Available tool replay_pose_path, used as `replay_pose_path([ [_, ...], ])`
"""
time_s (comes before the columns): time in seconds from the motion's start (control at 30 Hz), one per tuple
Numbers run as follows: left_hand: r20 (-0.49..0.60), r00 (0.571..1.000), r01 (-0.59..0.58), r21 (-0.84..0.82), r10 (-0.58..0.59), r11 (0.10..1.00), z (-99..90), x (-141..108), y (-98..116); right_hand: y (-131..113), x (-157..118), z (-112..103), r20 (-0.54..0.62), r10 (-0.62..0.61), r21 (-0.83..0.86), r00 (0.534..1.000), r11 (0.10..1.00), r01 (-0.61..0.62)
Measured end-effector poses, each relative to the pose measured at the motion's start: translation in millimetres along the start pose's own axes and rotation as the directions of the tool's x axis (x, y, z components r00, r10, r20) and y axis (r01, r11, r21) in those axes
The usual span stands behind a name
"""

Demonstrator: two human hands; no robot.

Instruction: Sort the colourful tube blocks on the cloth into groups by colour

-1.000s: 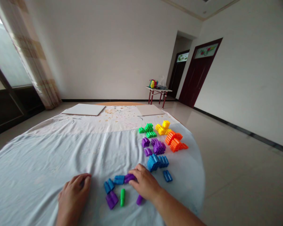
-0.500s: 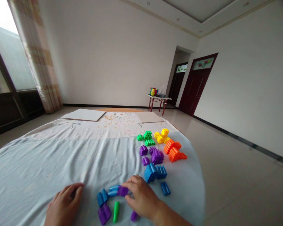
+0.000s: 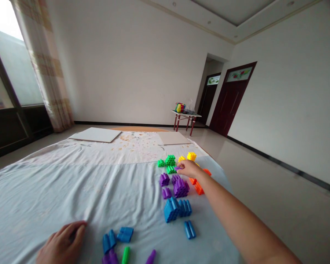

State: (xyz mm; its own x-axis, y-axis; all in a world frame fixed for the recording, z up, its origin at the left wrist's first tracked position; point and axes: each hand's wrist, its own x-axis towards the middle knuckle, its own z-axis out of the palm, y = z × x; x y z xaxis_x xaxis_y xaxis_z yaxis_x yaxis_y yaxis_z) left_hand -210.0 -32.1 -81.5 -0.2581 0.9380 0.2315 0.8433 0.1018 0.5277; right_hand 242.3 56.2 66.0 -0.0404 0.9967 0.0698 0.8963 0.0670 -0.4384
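My right hand (image 3: pixel 189 168) is stretched far across the table with a small purple plastic piece (image 3: pixel 177 168) pinched in its fingertips. It hovers among the green pieces (image 3: pixel 170 160), the yellow pieces (image 3: pixel 191 156) and the orange pieces (image 3: pixel 199 188), partly covering the yellow and orange ones. My left hand (image 3: pixel 62 242) rests loosely bent on the cloth at the lower left, holding nothing. To its right lie blue pieces (image 3: pixel 109 241), a blue pair (image 3: pixel 125 234), purple pieces (image 3: pixel 110 257), a green stick (image 3: pixel 125 255) and a tapered purple piece (image 3: pixel 151 256).
Purple clusters (image 3: pixel 181 187) and blue clusters (image 3: pixel 171 209) stand along the right side, with another blue pair (image 3: pixel 189 230) nearer me. A light cloth (image 3: pixel 57 190) covers the round table. Two flat boards, one white (image 3: pixel 96 135) and one beige (image 3: pixel 173 138), lie at its far side.
My right hand has moved forward and right from the near pieces to the far clusters. The purple piece beside the blue pair has left its spot. My left hand stays on the cloth.
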Motion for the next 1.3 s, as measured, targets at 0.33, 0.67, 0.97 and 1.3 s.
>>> replay_pose_path([
  [0.33, -0.001, 1.000, -0.002, -0.019, 0.002, 1.000, 0.5, -1, -2, 9, 25, 28, 0.126, 0.122, -0.129, 0.985, 0.986, -0.106],
  [0.67, 0.031, 0.999, 0.029, -0.040, -0.028, 0.999, -15.4, -6, 22, -12, 13, 11, -0.058, 0.060, -0.084, 0.997, 0.994, -0.064],
  [0.97, 0.001, 1.000, 0.004, -0.023, -0.004, 1.000, -21.8, -17, 40, -118, -81, 47, -0.020, -0.479, 0.215, 0.877, 0.855, 0.472],
  [1.3, -0.005, 1.000, 0.002, -0.055, -0.002, 0.999, -25.4, -23, 44, -147, -106, 126, 0.294, -0.495, 0.058, 0.818, 0.863, 0.502],
])
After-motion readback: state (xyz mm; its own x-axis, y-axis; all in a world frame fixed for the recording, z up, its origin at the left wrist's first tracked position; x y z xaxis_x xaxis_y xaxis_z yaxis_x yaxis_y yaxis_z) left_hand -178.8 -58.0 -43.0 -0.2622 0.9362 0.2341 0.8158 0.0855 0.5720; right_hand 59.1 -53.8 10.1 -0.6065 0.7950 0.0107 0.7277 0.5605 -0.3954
